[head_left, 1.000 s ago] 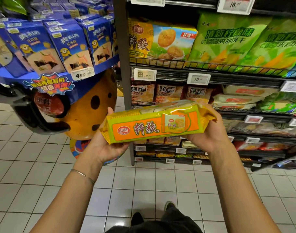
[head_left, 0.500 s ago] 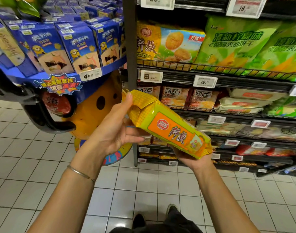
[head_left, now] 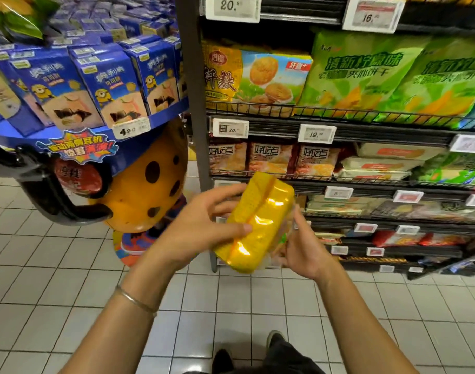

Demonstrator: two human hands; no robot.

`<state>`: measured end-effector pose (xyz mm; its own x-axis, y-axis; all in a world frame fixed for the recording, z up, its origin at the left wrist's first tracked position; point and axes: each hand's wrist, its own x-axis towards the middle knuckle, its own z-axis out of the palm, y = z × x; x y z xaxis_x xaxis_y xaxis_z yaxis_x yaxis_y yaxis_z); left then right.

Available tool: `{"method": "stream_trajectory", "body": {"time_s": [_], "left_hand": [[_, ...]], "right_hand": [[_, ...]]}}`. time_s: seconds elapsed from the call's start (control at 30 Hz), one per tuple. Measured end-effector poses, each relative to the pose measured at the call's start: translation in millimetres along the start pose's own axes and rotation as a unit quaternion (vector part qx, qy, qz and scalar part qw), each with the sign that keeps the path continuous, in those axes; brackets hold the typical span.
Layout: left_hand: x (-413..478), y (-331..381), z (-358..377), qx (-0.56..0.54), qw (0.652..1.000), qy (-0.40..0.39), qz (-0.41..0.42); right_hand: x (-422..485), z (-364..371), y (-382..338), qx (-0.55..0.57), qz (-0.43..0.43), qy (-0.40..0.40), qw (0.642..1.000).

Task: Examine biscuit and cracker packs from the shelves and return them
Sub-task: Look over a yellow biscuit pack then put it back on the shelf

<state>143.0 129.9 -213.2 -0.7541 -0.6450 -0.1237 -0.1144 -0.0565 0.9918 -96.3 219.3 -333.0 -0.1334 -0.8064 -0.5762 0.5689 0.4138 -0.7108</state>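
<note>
**A:** Where is it, and who has it?

**B:** The long yellow cracker pack in glossy film (head_left: 258,225) is at the centre of the frame, in the air in front of the black wire-fronted metal shelves (head_left: 339,130). It is tilted, far end up. The left hand (head_left: 204,233) wraps its near-left side with the thumb laid across the top face. The right hand (head_left: 304,255) cups the lower right edge. Both hands are clamped on it, close together.

**A:** So this is the turning-over part of the look?

**B:** I judge so. The printed front is not showing. We see a plain yellow side with a lengthwise fin seam. To do it well, roll the pack between the palms, not the fingertips, let one hand bear the weight while the other shifts, and grip lightly, since crackers inside would likely snap.

**A:** How will it handle?

**B:** The film is slick and shiny, with bright glare patches, so it may slide. It is a firm rectangular block with crimped, finely ridged ends, and those ends should give better purchase.

**A:** And what's around it?

**B:** Big green crinkled bags (head_left: 366,74), soft and puffy, sit at upper right. Blue cardboard boxes (head_left: 112,85), stiff and square-edged, are at upper left. There is a thin metal bangle (head_left: 135,300) on the left wrist.
</note>
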Motion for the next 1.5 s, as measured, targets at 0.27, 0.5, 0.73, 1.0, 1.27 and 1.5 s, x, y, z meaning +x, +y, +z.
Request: {"method": "stream_trajectory", "body": {"time_s": [0.27,0.5,0.73,1.0,1.27,1.5], "left_hand": [[-8,-41,49,0.177,0.975,-0.002,0.136],[16,-45,65,0.019,0.991,0.042,0.125],[58,-1,63,-0.208,0.951,0.217,0.076],[100,90,34,-0.181,0.902,0.304,0.248],[143,189,12,0.062,0.873,0.345,0.339],[178,267,-8,0.111,0.872,0.305,0.366]], "right_hand": [[5,-15,-23,0.193,-0.141,0.051,0.97],[-7,-31,-72,-0.005,-0.248,0.122,0.961],[-42,-32,-151,-0.238,-0.393,0.186,0.868],[-83,-12,-239,-0.273,-0.574,0.088,0.767],[-99,29,-295,-0.2,-0.76,0.134,0.603],[-98,73,-316,-0.155,-0.823,0.221,0.5]]}}
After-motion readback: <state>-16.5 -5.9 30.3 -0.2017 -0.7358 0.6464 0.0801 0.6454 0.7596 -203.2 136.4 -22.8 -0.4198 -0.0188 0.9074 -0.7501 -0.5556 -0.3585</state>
